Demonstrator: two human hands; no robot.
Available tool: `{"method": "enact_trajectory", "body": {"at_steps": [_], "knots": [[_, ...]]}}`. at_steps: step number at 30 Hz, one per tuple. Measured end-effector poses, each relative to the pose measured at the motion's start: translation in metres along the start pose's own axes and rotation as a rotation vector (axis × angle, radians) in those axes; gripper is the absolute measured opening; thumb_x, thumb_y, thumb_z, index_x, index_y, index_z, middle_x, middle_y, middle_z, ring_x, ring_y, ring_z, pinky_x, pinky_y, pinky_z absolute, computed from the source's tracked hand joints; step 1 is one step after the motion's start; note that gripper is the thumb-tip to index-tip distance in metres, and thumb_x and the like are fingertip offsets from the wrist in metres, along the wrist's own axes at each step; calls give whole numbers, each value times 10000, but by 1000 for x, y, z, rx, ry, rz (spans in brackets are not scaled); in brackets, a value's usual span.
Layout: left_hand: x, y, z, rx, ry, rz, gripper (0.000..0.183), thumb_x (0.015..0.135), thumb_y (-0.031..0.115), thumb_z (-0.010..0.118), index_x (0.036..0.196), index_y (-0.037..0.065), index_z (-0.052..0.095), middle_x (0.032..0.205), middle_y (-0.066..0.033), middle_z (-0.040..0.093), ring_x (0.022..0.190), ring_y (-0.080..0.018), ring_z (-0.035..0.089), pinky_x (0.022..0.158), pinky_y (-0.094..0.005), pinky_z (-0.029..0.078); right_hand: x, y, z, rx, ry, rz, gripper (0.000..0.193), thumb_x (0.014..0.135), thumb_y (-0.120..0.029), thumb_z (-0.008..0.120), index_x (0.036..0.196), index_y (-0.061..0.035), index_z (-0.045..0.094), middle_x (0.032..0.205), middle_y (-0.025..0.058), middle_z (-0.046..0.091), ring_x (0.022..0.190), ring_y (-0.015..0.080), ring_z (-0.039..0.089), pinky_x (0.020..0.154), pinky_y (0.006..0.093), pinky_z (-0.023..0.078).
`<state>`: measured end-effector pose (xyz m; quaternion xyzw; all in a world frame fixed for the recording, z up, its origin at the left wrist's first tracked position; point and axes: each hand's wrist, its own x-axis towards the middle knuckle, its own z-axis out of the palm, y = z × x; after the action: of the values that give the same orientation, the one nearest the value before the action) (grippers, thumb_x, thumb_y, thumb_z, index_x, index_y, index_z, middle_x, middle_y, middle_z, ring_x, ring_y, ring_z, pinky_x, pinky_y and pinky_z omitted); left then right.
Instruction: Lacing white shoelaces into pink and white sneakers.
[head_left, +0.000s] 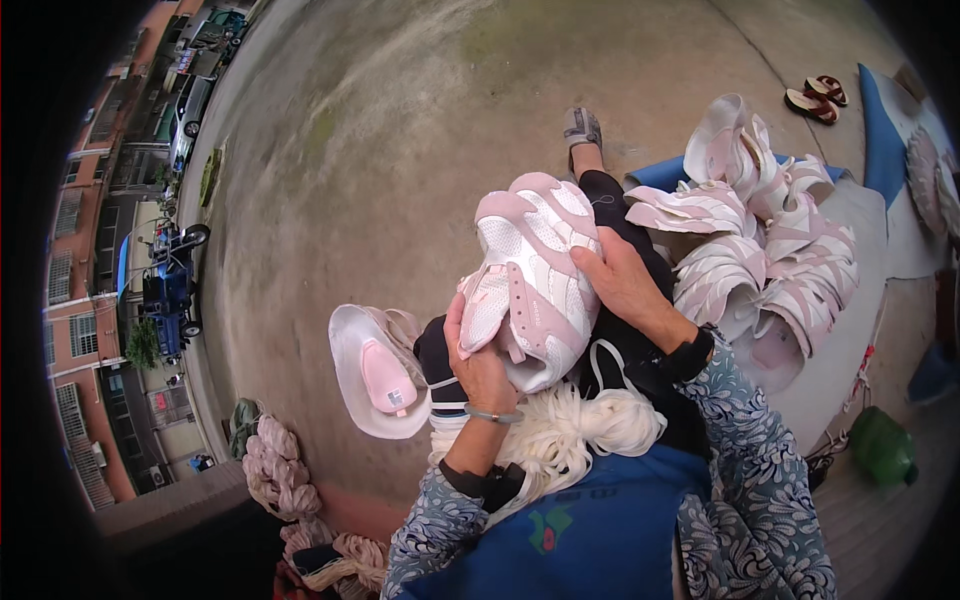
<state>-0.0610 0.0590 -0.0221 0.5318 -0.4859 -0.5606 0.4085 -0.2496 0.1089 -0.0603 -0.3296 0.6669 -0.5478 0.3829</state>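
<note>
Both left hand (482, 378) and right hand (632, 287) grip pink-white shoe upper (556, 310), fingers closed; slack hold could drop it, tangling white laces (572, 430).

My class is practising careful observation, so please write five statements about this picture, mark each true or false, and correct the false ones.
1. The left hand and right hand hold the same pink-and-white shoe upper. True.
2. A cream bundle lies on the ground behind the sandals. False: the cream bundle lies in the person's lap.
3. A pile of similar uppers sits to the person's right. True.
4. The sandals lie at the picture's left. False: the sandals lie at the upper right.
5. A green container is at the lower right. True.
</note>
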Motion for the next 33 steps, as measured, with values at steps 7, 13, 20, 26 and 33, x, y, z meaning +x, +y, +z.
{"method": "enact_trajectory", "body": {"at_steps": [7,13,20,26,33], "knots": [[-8,-11,-4,321,-160,273,420,948,-9,458,1364,5,404,1274,-95,516,1157,-164,503,1006,-282,395,-22,-17,15,-221,79,-224,553,845,-362,619,1118,94,465,1041,326,535,977,471,529,883,482,424],[-6,-22,-20,561,-258,485,508,882,-61,458,1375,51,416,1344,-162,454,1245,-265,455,1060,-345,351,-33,-41,21,-559,-203,-185,680,838,-439,626,1246,87,483,1119,287,546,1027,392,527,909,434,401],[-14,-3,-34,834,-524,604,650,759,36,573,1383,60,392,1392,-311,316,1261,-492,371,1082,-436,321,-60,-24,7,-560,-114,-463,589,760,-405,657,1156,22,561,969,216,591,940,358,549,847,470,390],[-18,2,-59,1172,-547,809,732,754,163,624,1409,31,322,1385,-312,316,1299,-410,369,1031,-691,183,-71,-40,22,-920,-211,-359,751,681,-366,726,1248,57,473,911,201,593,875,346,553,814,428,384],[30,41,-77,766,-774,304,406,893,237,553,1251,44,550,1159,-217,610,1099,-350,587,968,-400,444,-62,-39,29,-891,-177,-483,550,709,-225,600,1170,58,501,839,210,589,830,353,558,789,443,385]]}}
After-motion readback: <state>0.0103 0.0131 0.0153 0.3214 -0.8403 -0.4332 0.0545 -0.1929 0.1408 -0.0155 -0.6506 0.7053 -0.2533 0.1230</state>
